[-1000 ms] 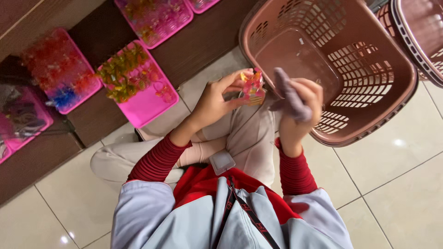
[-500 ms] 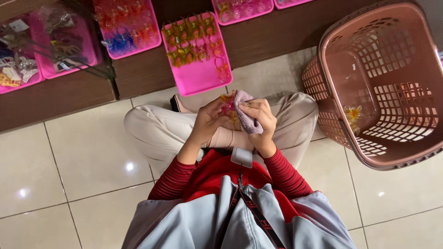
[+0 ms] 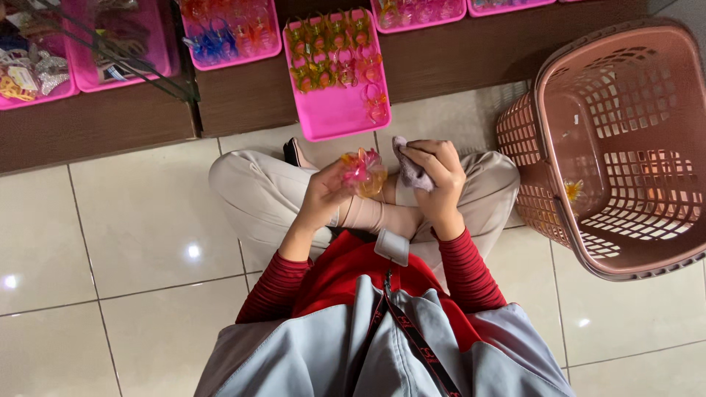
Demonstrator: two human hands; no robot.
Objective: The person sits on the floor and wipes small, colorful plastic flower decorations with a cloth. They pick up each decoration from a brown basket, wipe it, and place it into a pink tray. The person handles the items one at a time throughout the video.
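I sit cross-legged on a tiled floor. My left hand (image 3: 323,192) holds a small pink and yellow translucent trinket (image 3: 364,172) up in front of me. My right hand (image 3: 435,175) is closed on a crumpled mauve cloth (image 3: 409,166), held right beside the trinket. Straight ahead, a pink tray (image 3: 334,110) with several orange and yellow trinkets at its far end juts out from a low wooden shelf.
A large pink-brown plastic basket (image 3: 618,147) stands at my right, with a small yellow piece inside. More pink trays (image 3: 228,33) of coloured trinkets line the dark wooden shelf (image 3: 110,121). A badge hangs from a lanyard (image 3: 391,246) on my chest.
The view swung left, so the basket shifted from in front of me to my right. My hands came down from the basket rim to my lap, still holding trinket and cloth.
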